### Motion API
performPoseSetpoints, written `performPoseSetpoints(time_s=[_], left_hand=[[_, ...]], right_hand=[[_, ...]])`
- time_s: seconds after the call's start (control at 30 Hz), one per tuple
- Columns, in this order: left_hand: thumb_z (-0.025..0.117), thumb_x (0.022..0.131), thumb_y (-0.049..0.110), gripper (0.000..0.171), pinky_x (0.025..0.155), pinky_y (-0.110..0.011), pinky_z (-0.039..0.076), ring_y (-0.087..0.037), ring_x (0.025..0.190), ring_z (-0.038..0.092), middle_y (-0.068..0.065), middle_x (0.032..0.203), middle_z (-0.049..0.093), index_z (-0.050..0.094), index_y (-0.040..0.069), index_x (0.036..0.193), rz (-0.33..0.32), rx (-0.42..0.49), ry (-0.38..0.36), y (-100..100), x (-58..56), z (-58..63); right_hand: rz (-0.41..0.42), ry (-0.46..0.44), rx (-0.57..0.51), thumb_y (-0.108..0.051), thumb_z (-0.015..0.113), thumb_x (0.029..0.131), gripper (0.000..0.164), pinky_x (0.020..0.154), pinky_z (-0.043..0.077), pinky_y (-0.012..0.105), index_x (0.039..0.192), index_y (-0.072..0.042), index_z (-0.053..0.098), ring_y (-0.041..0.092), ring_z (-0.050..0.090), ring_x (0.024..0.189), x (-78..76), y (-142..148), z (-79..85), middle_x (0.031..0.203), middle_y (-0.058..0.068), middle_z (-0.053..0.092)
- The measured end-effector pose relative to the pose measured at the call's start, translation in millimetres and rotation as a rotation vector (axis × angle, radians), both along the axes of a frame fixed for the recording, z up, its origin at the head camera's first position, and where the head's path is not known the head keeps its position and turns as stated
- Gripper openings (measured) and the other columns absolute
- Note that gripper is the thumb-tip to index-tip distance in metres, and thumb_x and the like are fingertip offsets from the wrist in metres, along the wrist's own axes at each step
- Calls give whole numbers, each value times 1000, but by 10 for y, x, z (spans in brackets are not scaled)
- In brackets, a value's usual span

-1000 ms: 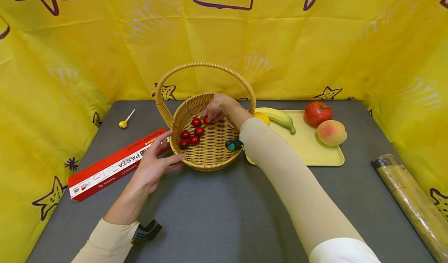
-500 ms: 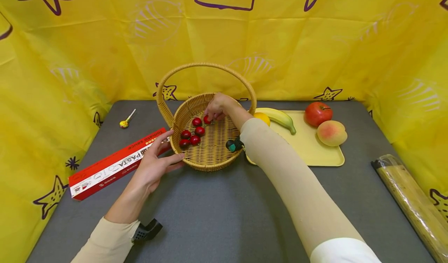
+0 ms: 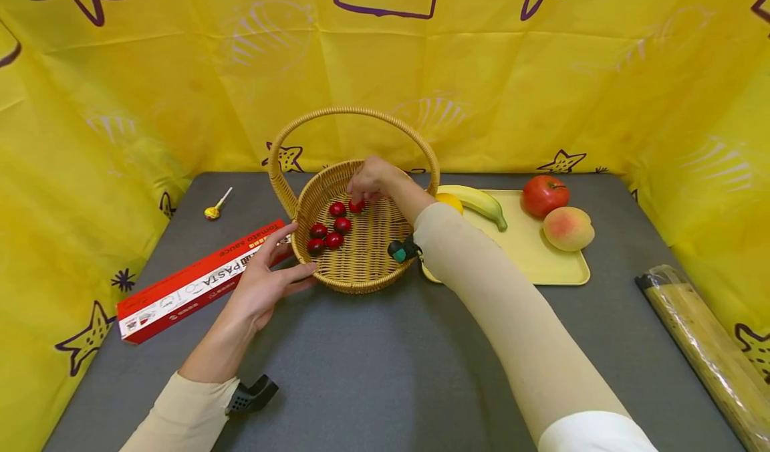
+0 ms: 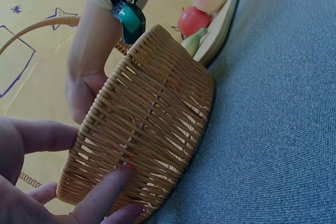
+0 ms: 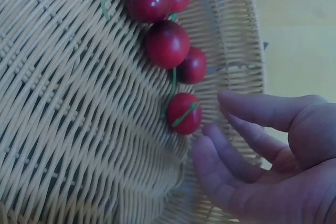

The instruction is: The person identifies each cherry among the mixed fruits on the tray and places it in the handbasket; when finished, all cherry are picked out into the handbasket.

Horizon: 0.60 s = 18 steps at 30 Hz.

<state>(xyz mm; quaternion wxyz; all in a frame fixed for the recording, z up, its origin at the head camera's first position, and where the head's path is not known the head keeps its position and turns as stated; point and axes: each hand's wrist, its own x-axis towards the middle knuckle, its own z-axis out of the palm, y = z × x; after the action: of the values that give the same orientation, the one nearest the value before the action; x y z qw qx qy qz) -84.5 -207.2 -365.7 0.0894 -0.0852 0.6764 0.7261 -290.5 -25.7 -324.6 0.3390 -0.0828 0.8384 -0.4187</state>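
Observation:
Several red cherries with green stems lie in the round wicker basket (image 3: pixel 373 258). My right hand (image 3: pixel 374 179) reaches inside, over the rearmost cherry (image 3: pixel 356 206). In the right wrist view, the thumb and fingers stand apart beside the nearest cherry (image 5: pixel 184 113), with a gap around it and nothing held. My left hand (image 3: pixel 267 285) rests on the basket's left front side. Its fairly straight fingers touch the rim and the outer wall, as the left wrist view also shows, where the basket (image 4: pixel 152 108) hides most of the right fingers.
A red and white pasta box (image 3: pixel 204 281) lies left of the basket, with a lollipop (image 3: pixel 213 212) behind it. To the right, a cream tray (image 3: pixel 541 271) bears a banana (image 3: pixel 478 202), a tomato (image 3: pixel 545 196) and a peach (image 3: pixel 568 229). A clear-wrapped roll (image 3: pixel 698 345) lies far right.
The right hand has lifted slightly and its fingers have let go of the rearmost cherry, which stays in the basket. The left hand and the basket have hardly moved.

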Motion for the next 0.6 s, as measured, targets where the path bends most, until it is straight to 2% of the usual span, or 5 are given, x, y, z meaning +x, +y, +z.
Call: performPoseSetpoints(time_s=[0.13, 0.2, 0.4, 0.53, 0.6], left_hand=[[73, 83, 1, 85, 86, -50, 53, -37, 113, 56, -23, 144, 31, 28, 23, 151, -2, -7, -6, -4, -8, 0], [74, 83, 1, 85, 87, -50, 53, -39, 115, 55, -22, 144, 31, 28, 23, 151, -4, -11, -9, -11, -11, -2], [73, 83, 1, 84, 87, -51, 52, -42, 115, 54, -22, 143, 33, 28, 22, 151, -4, -19, -4, -40, -10, 2], [73, 83, 2, 83, 87, -48, 53, -36, 110, 60, -22, 143, 33, 29, 20, 151, -14, -52, 7, -61, 6, 21], [73, 84, 7, 80, 86, -43, 56, -32, 108, 62, -21, 142, 34, 30, 20, 150, -25, -117, 20, -66, 27, 42]], right_hand=[[-4, 33, -38, 5, 65, 84, 30, 49, 38, 25, 114, 3, 66, 14, 42, 54, 72, -1, 62, 89, 12, 68], [10, 82, -24, 1, 68, 84, 27, 49, 40, 24, 110, 0, 68, 15, 45, 57, 126, 2, 97, 93, 11, 68], [37, 185, -60, -7, 76, 81, 17, 62, 54, 28, 95, -13, 72, 26, 60, 84, 362, 41, 222, 106, 3, 63], [99, 236, -124, -11, 77, 81, 20, 74, 56, 32, 99, -17, 71, 23, 61, 94, 556, 152, 286, 109, 3, 64], [138, 288, -147, -13, 76, 81, 22, 79, 56, 34, 102, -18, 71, 19, 61, 96, 661, 224, 298, 108, 2, 66]])
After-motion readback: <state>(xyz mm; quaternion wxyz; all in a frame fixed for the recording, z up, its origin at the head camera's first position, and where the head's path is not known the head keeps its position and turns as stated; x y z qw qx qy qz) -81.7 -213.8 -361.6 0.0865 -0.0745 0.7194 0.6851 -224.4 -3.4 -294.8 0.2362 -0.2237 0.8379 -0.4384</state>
